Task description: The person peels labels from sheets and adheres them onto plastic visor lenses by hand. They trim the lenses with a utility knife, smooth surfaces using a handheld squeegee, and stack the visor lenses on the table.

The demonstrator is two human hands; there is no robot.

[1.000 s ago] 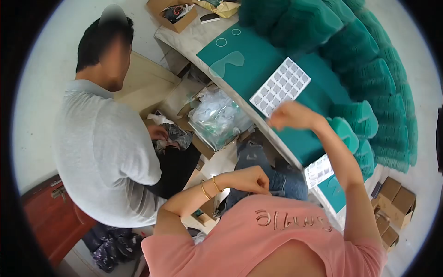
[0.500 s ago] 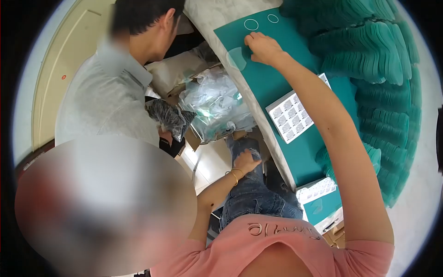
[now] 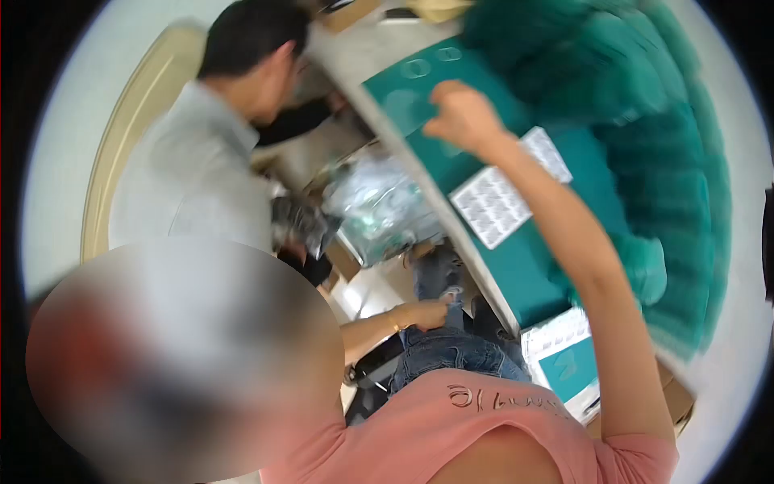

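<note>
Curled in a loose pinch, my right hand hovers over the green mat, beside a clear film piece. Its fingers are blurred; a faint pale shape shows below them, too unclear to name. Two white rings lie beyond it. My forearm crosses above the printed label sheets, which show on both sides of it. Low over the jeans is my left hand, fingers closed, with anything inside hidden. Another label stack rests at the mat's near end.
Tall stacks of green sheets line the table's right side. A person in grey sits at left beside a dark plastic bag. Clear plastic fills a box beside the table. A blurred oval covers the lower left.
Over the last second my right hand has gone from beside the label sheets to the film's end of the mat. The view has turned and shifted. My left hand stays low near the jeans.
</note>
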